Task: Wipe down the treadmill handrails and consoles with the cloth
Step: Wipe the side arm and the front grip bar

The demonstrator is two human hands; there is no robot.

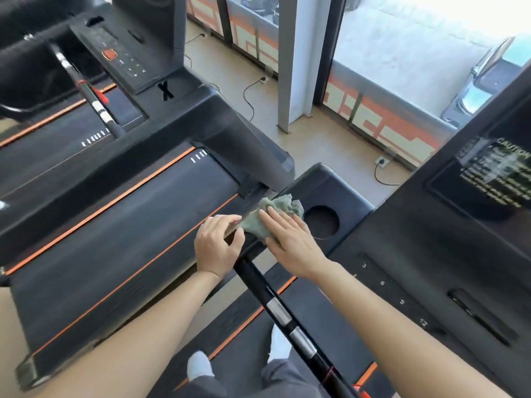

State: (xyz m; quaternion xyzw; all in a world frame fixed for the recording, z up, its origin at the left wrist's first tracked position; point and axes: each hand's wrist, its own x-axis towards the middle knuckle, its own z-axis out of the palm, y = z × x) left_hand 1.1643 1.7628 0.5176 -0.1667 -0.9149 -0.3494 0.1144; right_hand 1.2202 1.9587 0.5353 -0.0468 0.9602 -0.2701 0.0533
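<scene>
The crumpled grey-green cloth (278,203) was bunched on the black plastic console wing (339,191). It lay just beside the round cup-holder recess (321,222), above the point where the black tubular handrail (280,311) with its silver sensor plates met the wing — a placement judged to suit a wipe of the joint between rail and console. The cloth was pinned under the right hand (290,239), whose fingers were laid straight and close together across the fabric, palm down, so that pressure could be spread over a broad patch rather than a pinched corner. The wrist was held low, and the forearm was stretched forward and slightly inward from the lower right. The left hand (218,245) was set just beside the cloth on the wing's near edge, its fingers bent and its fingertips reaching the cloth's fringe. Whether that edge was gripped or merely rested upon could not be told. The hand was judged to be placed there as a brace — or to stop the cloth's margin from sliding. Its forearm was extended from the lower left, converging on the other at the cloth. Further out, the flat black console panel (402,282) with printed numbers was seen to the right, well apart from the cloth, and the neighbouring treadmill's dark orange-striped belt (115,225) lay to the left.
</scene>
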